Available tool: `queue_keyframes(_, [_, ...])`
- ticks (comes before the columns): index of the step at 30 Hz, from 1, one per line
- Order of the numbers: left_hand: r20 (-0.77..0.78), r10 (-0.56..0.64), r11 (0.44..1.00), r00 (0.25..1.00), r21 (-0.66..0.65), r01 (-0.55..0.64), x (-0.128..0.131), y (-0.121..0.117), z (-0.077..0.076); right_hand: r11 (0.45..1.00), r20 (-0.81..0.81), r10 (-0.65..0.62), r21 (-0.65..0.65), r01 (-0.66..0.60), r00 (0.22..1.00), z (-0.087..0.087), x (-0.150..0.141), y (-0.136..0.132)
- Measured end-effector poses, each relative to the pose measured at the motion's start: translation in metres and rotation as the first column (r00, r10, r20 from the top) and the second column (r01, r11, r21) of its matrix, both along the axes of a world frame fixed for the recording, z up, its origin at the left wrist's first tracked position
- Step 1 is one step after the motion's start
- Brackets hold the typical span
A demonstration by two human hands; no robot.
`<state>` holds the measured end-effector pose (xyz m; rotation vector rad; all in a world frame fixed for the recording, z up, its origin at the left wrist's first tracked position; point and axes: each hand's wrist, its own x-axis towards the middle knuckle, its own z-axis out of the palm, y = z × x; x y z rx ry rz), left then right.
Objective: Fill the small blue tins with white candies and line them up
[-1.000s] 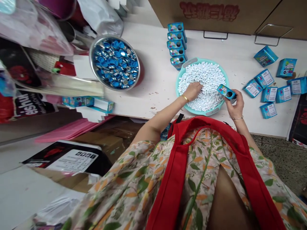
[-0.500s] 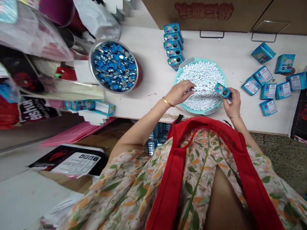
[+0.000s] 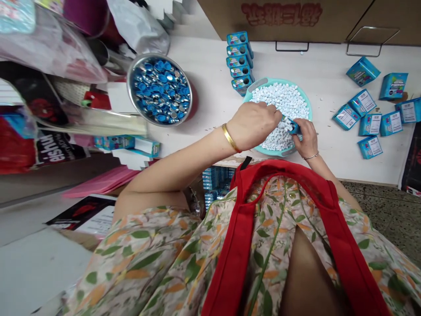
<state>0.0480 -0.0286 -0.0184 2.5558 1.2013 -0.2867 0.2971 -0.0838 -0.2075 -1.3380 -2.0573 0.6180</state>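
Observation:
A turquoise basin [image 3: 283, 153] is heaped with small white candies [image 3: 283, 92]. Over its right side, my right hand [image 3: 305, 137] grips a small blue candy box [image 3: 295, 128], mostly covered by the fingers. My left hand [image 3: 256, 125], with a gold bangle at the wrist, reaches across the basin with fingers closed, right beside the box. White pieces show in a small heap between those fingertips and the box. What the left fingers pinch is hidden behind the hand.
On the left stands a steel bowl [image 3: 130, 90] of blue-and-silver caps. A row of blue boxes [image 3: 239, 61] lines up behind the basin. Several more blue boxes [image 3: 370, 124] lie scattered at right. A large cardboard carton [image 3: 276, 30] borders the back of the white table [image 3: 210, 105].
My left hand has moved right and turned over, from the candies to the box. My right hand has brought the box left, further over the basin.

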Motion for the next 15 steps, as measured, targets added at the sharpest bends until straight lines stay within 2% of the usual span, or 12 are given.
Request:
queue_keyframes(5, [-0.006, -0.084, 0.996, 0.996, 0.032, 0.084, 0.011, -0.004, 0.015, 0.998, -0.03, 0.008, 0.067, -0.005, 1.0, -0.001, -0.002, -0.002])
queue_keyframes(8, [0.043, -0.05, 0.998, 0.998, 0.048, 0.048, -0.002, -0.006, 0.005, 1.0, -0.058, -0.003, 0.009, 0.004, 0.998, -0.002, 0.004, -0.002])
queue_keyframes(9, [0.057, -0.003, 0.998, 0.998, 0.057, 0.0, -0.012, -0.007, -0.004, 1.0, -0.077, -0.017, -0.026, 0.015, 0.997, -0.003, 0.008, -0.002])
queue_keyframes(11, [0.052, 0.126, 0.99, 0.991, 0.063, -0.129, -0.038, -0.01, -0.031, 0.991, -0.142, -0.074, -0.118, 0.057, 0.987, -0.006, 0.016, 0.0])
queue_keyframes(13, [-0.019, 0.255, 0.967, 0.967, 0.016, -0.255, -0.064, -0.018, -0.067, 0.966, -0.229, -0.161, -0.238, 0.105, 0.96, -0.01, 0.024, 0.003])
queue_keyframes(15, [-0.143, 0.33, 0.932, 0.933, -0.107, -0.346, -0.081, -0.029, -0.106, 0.923, -0.302, -0.239, -0.367, 0.119, 0.923, -0.016, 0.028, 0.007])
